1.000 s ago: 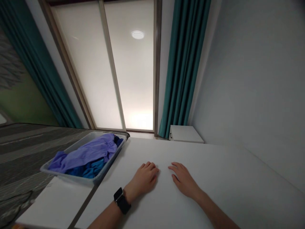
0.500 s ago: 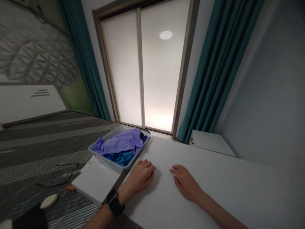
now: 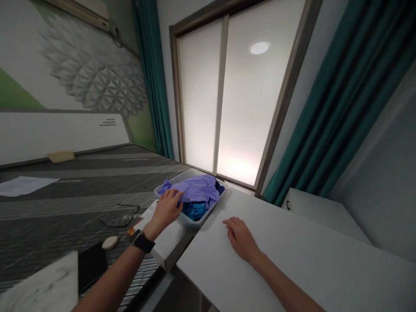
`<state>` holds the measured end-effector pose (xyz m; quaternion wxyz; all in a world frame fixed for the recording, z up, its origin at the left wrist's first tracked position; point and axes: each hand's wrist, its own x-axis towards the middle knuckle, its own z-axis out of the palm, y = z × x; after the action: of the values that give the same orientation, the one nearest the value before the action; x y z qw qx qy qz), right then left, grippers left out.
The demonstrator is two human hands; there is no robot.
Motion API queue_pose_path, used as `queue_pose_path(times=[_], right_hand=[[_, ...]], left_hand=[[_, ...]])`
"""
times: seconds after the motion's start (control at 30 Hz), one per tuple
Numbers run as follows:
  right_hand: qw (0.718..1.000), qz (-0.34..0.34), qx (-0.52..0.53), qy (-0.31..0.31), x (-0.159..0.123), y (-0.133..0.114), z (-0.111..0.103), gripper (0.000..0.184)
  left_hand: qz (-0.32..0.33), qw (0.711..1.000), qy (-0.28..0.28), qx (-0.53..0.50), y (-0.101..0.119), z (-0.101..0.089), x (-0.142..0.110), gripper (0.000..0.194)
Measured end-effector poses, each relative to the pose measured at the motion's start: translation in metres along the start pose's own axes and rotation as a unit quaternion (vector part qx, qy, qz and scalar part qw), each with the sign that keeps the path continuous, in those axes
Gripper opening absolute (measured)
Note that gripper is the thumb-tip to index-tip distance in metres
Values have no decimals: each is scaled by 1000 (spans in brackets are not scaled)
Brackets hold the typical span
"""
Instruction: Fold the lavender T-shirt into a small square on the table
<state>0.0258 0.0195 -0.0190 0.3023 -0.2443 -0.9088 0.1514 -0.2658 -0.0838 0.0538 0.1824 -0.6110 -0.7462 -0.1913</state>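
A pale plastic bin (image 3: 192, 224) holds a crumpled purple garment (image 3: 200, 189) lying over a blue cloth (image 3: 194, 211), with darker cloth at the far right corner. My left hand (image 3: 167, 207), a black watch on its wrist, is over the bin's near left side. Its fingers are apart and reach to the purple garment's edge; whether they touch it I cannot tell. Above the white tabletop (image 3: 286, 255), my right hand (image 3: 241, 237) is relaxed, palm down, with loosely bent fingers and nothing in it.
Under the bin's left end is a white box (image 3: 172, 242). On the striped bed (image 3: 97, 195) lie glasses (image 3: 125, 223), a round pale object (image 3: 110, 242), a black flat item (image 3: 91, 266) and paper (image 3: 26, 185). A white cabinet (image 3: 325, 214) stands beyond the table.
My left hand has moved from the tabletop leftward and forward to the bin. The view has turned left, showing more of the bed. My right hand stays over the table.
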Motion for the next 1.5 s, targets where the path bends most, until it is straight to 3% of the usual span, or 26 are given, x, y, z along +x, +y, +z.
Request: queue_pose_path(times=[0.17,0.3,0.47,0.6,0.7,0.77,0.9,0.93,1.03,1.13,1.23,1.33,1.37,1.5], right_hand=[[995,-34,49,79,50,-26,23,32],[994,-75,46,62,82,-49,26,29],[995,-98,-26,-11,106,-69,16,33],[996,-74,-49,-22,125,-74,15,54],[996,-77,-38,-15,137,-78,16,70],[994,-95,-41,-19,141,-80,15,64],[988,-117,-87,-51,138,-81,14,19],[987,-113,-96,-54,136,-80,14,15],[991,-92,-92,-35,131,-77,13,22],[994,-78,-70,-7,127,-77,7,26],[994,-93,-61,-9,123,-79,0,28],[992,-99,-71,-28,119,-78,-3,22],[992,-91,-77,-28,119,-77,-3,27],[993,-72,-77,-43,121,-70,-4,86]], left_hand=[[-28,997,-25,73,-16,-4,-4,32],[-44,994,-59,83,-25,-10,4,20],[-58,996,-20,-67,-25,-15,17,21],[-10,977,33,-209,-4,-26,18,17],[26,960,33,-276,15,-37,14,14],[47,952,19,-303,25,-43,11,13],[85,945,-15,-316,28,-46,9,14],[90,947,-13,-309,25,-44,9,16],[94,962,-3,-255,12,-29,9,38],[86,980,-38,-176,-2,-8,12,59],[56,987,-60,-140,-7,6,19,44],[31,977,-48,-206,1,2,25,39],[33,971,-43,-235,7,-4,26,41],[98,951,-72,-285,37,-36,19,47]])
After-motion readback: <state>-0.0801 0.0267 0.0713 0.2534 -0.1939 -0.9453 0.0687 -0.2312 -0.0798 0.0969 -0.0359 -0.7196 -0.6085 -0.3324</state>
